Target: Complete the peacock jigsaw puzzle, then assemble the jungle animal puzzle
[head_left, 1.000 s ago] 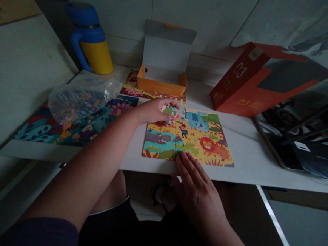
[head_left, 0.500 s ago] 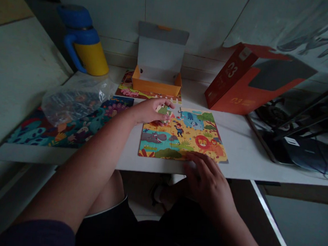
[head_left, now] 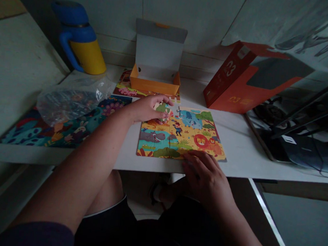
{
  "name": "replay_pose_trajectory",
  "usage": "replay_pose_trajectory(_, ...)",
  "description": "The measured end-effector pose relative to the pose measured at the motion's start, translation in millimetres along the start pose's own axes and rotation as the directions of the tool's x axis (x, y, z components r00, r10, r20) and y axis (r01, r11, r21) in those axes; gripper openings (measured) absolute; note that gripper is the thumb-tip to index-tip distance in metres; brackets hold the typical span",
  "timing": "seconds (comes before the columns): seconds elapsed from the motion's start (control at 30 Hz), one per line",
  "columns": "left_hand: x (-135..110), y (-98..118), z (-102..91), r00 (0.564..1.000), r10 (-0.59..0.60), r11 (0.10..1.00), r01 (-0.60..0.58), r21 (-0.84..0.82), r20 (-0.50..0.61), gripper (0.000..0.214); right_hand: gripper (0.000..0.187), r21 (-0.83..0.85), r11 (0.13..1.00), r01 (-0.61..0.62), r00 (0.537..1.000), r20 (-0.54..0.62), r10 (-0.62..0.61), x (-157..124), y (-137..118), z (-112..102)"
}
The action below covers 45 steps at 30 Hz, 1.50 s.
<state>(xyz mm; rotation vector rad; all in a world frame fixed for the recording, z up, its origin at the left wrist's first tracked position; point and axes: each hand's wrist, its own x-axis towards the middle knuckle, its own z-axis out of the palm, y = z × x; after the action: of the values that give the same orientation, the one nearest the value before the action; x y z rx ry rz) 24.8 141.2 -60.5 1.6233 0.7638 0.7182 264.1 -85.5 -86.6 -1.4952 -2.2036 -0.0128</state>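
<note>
My left hand (head_left: 148, 108) is closed on a jigsaw piece (head_left: 163, 108) with green and red printing, over the upper left corner of an animal jigsaw puzzle (head_left: 183, 141). Lions, elephants and a hippo show on the joined pieces, and a pale gap lies beside my left fingers. My fingers and palm cover part of that corner. At the front edge of the puzzle rests my right hand (head_left: 205, 171), its fingers stretched over the border and holding nothing I can see.
A clear plastic bag (head_left: 71, 102) lies on a dark blue puzzle (head_left: 49, 135) at left. Behind stand a blue and yellow flask (head_left: 86, 52), an open orange box (head_left: 155, 85) on another picture (head_left: 123, 90), and a red box (head_left: 241, 81). A gas stove (head_left: 272, 146) is at right.
The view has shifted slightly. My left hand still holds the piece at the upper left corner, and my right hand stays at the front edge.
</note>
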Motion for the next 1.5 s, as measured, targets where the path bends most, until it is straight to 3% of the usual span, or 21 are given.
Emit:
replay_pose_trajectory(0.37, -1.1, -0.8, -0.5, 0.998, 0.050, 0.996, -0.051, 0.074, 0.024, 0.040, 0.028, 0.005, 1.000, -0.021, 0.998, 0.054, 0.021, 7.7, 1.6, -1.4)
replay_pose_trajectory(0.57, -4.7, 1.2, 6.8, 0.987, 0.015, 0.998, -0.026, 0.063, 0.162, 0.040, 0.046, -0.015, 1.000, 0.008, 0.991, 0.137, -0.006, 19.0, 15.3, -3.7)
replay_pose_trajectory(0.7, -6.2, -0.7, 11.0, 0.978, -0.014, 1.000, 0.010, 0.021, 0.209, 0.040, 0.038, -0.033, 0.999, 0.013, 0.986, 0.165, -0.007, 29.8, 23.0, 0.0)
replay_pose_trajectory(1.1, -6.2, 1.0, 10.4, 0.984, -0.036, 0.999, 0.033, 0.017, 0.175, 0.040, 0.033, -0.079, 0.997, -0.008, 0.987, 0.158, 0.020, 35.0, 22.3, 3.3)
replay_pose_trajectory(1.33, -3.1, -2.2, 3.7, 0.990, -0.021, 0.999, 0.017, 0.031, 0.138, 0.041, 0.039, -0.115, 0.993, 0.013, 0.976, 0.217, 0.012, 42.0, 14.1, -1.1)
replay_pose_trajectory(1.5, -2.9, -3.5, 2.9, 0.991, 0.008, 0.999, -0.014, 0.043, 0.130, 0.049, 0.037, -0.042, 0.999, 0.018, 0.962, 0.272, -0.005, 50.3, 19.0, -3.0)
